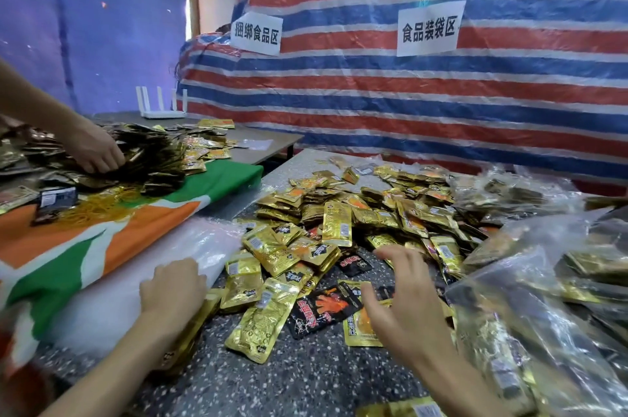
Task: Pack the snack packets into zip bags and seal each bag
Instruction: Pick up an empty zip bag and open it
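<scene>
- Lying heaped on the speckled table (306, 382), gold snack packets (336, 223) fill mid-frame.
- Right hand (404, 301): grip apart, fingers spread above the packets, holding nothing.
- Left hand (173, 287): fingers curled on the clear bag stack (112, 308); cannot tell whether its grip holds anything.
- Filled bags (526, 314) lie at right.

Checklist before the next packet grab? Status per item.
1. Right hand free: ok, fingers spread above the packets, holding nothing.
2. Packets within reach: ok, the pile lies just ahead of both hands.
3. Left hand load: cannot tell, fingers curled beside a gold stack.
4. Empty zip bag ready: cannot tell, only crumpled clear plastic by the left hand.
5. Filled bags sealed: cannot tell, no seal visible.
6. Other person's hand out of the way: ok, in the far left pile.
</scene>
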The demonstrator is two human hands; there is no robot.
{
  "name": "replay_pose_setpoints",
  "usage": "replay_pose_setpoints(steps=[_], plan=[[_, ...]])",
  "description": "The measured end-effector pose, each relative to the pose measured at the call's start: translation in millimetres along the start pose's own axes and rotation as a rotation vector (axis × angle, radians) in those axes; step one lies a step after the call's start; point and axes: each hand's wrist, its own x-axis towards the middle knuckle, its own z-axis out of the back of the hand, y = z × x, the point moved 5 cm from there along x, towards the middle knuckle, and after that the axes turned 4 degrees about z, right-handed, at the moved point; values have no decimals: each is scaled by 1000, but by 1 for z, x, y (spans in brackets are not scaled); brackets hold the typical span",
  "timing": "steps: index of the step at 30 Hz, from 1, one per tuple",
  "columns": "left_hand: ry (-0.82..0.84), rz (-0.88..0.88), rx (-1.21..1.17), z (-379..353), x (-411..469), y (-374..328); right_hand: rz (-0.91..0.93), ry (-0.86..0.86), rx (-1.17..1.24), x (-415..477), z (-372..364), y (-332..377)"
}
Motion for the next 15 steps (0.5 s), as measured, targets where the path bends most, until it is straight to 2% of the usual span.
replay_pose_setpoints(steps=[9, 15], plan=[[-76, 28, -102, 15, 3, 5, -35, -21, 161, -31, -27, -25], [-64, 36, -248, 28, 4, 10, -42, -61, 234, -39, -25, -29]])
